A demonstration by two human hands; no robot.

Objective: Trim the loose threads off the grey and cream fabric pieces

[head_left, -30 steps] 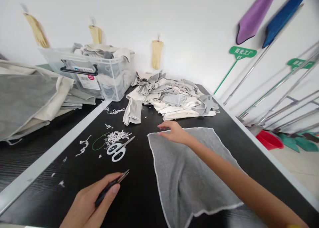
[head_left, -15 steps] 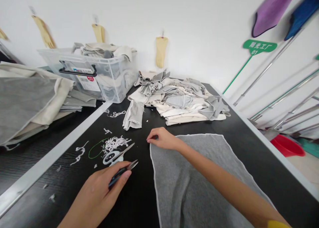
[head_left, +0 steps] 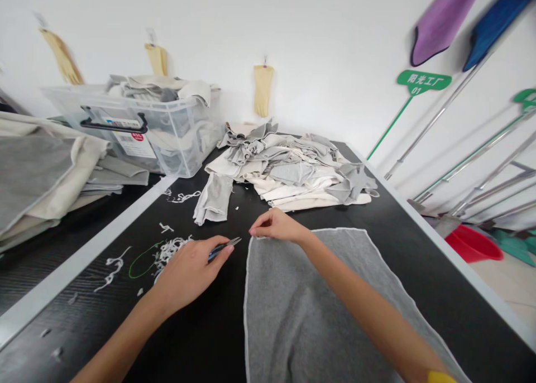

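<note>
In my left hand [head_left: 188, 271] is a pair of small thread snips [head_left: 228, 245], dark-handled, with their metal tips pointing right toward the cloth's corner. My right hand [head_left: 280, 225] pinches the upper left corner of a grey cloth [head_left: 318, 293] with white edging, which lies spread flat on the black table. A small gap separates the snips' tips from the pinching fingers. Whether a loose thread is between those fingers is too small to tell. Beside my left hand lies a heap of white thread scraps [head_left: 170, 253] and a green loop of cord [head_left: 140, 261].
Grey and cream cloths [head_left: 293, 171] are piled at the back, with a folded cloth [head_left: 214, 197] before them. A clear plastic bin [head_left: 180, 132] full of cloths stands back left, near stacked cloths [head_left: 42, 171]. Right of the table are a red bucket [head_left: 473, 243] and leaning poles.
My left hand has moved up and right with the snips, closer to the cloth's corner, and now covers the white-handled scissors. My right hand still pinches the corner. The view has shifted slightly.
</note>
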